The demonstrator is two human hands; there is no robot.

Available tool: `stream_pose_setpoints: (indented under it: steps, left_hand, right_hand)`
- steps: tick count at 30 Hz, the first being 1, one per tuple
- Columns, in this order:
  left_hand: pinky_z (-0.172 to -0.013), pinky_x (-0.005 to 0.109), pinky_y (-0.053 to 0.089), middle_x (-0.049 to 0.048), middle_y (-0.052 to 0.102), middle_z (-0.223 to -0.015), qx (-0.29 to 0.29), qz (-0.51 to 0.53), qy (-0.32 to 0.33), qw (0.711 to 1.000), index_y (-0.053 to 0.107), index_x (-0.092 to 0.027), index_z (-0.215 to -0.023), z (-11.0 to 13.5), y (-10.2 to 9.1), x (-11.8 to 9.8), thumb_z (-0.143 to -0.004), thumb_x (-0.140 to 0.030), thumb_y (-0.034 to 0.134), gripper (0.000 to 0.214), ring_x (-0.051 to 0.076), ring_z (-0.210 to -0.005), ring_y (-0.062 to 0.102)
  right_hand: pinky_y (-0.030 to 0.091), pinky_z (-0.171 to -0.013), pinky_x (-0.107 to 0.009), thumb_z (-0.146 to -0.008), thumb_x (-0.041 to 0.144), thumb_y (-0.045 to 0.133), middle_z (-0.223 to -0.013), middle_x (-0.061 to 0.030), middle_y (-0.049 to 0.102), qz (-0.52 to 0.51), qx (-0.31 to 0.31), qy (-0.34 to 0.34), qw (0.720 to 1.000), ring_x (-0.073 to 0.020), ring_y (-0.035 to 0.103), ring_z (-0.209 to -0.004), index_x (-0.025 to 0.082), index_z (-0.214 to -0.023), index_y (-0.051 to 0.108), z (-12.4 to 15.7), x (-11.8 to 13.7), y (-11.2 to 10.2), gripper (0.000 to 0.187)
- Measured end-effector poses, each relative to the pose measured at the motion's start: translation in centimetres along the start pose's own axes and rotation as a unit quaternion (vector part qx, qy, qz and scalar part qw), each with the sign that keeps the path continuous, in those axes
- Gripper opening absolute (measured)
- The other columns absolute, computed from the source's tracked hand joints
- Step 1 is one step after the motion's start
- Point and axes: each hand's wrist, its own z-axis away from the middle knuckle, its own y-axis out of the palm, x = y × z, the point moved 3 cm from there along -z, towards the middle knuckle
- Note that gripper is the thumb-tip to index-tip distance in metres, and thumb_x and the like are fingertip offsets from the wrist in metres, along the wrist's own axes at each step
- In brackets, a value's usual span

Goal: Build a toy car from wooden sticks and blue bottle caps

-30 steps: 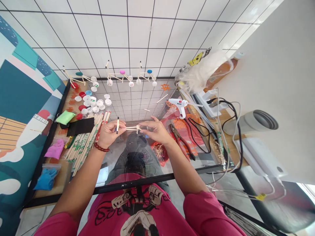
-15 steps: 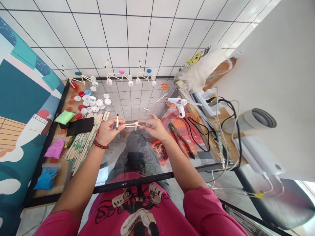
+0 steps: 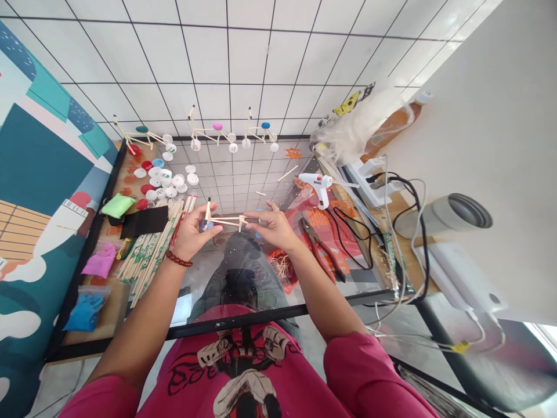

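Note:
Over the glass tabletop [image 3: 252, 200], I hold a small frame of thin wooden sticks [image 3: 227, 220], with a black-tipped crosspiece at its left end. My left hand [image 3: 191, 233] has its thumb and fingers around that left end; the exact contact is hard to make out. My right hand [image 3: 275, 229] pinches the right end, where short sticks meet, with its index finger raised. At the back stand similar stick models with white caps as wheels and a pink pad [image 3: 217, 126], a blue pad [image 3: 265, 125] or a green pad [image 3: 141, 129].
Left lie loose bottle caps [image 3: 177, 180], wooden sticks [image 3: 152, 255], black sheet [image 3: 143, 222] and bags of green [image 3: 117, 205], pink [image 3: 101, 261] and blue clay-like material [image 3: 86, 310]. Right are a glue gun [image 3: 317, 186], pliers [image 3: 319, 247], cables [image 3: 354, 232] and a red bag of short sticks [image 3: 284, 267].
My left fingers have shifted and spread slightly around the frame's left end, so more of it shows. The black-tipped crosspiece has tilted a little. My right hand keeps its pinch.

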Motion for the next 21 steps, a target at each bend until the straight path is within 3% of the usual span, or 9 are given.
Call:
stream_pose_setpoints:
  steps: [9, 14, 21]
  left_hand:
    - [-0.107, 0.046, 0.053, 0.0141, 0.07, -0.133, -0.003, 0.016, 0.005, 1.0, 0.067, -0.021, -0.125, 0.14, -0.16, 0.33, -0.067, -0.045, 0.09, 0.067, 0.028, -0.118, 0.068]
    - [-0.11, 0.047, 0.05, 0.0124, 0.073, -0.127, -0.018, 0.018, 0.019, 0.999, 0.074, -0.021, -0.115, 0.06, 0.23, 0.26, -0.073, -0.046, 0.085, 0.05, 0.028, -0.119, 0.067]
    - [-0.109, 0.046, 0.05, 0.0116, 0.075, -0.122, -0.023, 0.0, 0.03, 0.999, 0.076, -0.021, -0.109, 0.28, 0.58, -0.5, -0.078, -0.045, 0.081, 0.039, 0.028, -0.119, 0.067]
  right_hand:
    - [0.012, -0.129, -0.061, -0.082, 0.036, 0.082, -0.122, -0.0035, 0.078, 0.015, -0.013, -0.008, 1.0, -0.0264, 0.075, -0.113, 0.033, -0.12, 0.076, 0.28, 0.04, 0.09, 0.039]
    - [0.015, -0.13, -0.059, -0.087, 0.033, 0.077, -0.114, -0.0001, 0.081, 0.008, -0.021, -0.008, 1.0, -0.0231, 0.078, -0.104, 0.034, -0.111, 0.079, 0.15, -0.08, 0.2, 0.024]
    - [0.017, -0.131, -0.056, -0.088, 0.032, 0.077, -0.11, 0.0008, 0.082, -0.035, -0.033, -0.012, 0.999, -0.0209, 0.078, -0.102, 0.032, -0.108, 0.08, -0.23, 0.25, 0.41, 0.021]
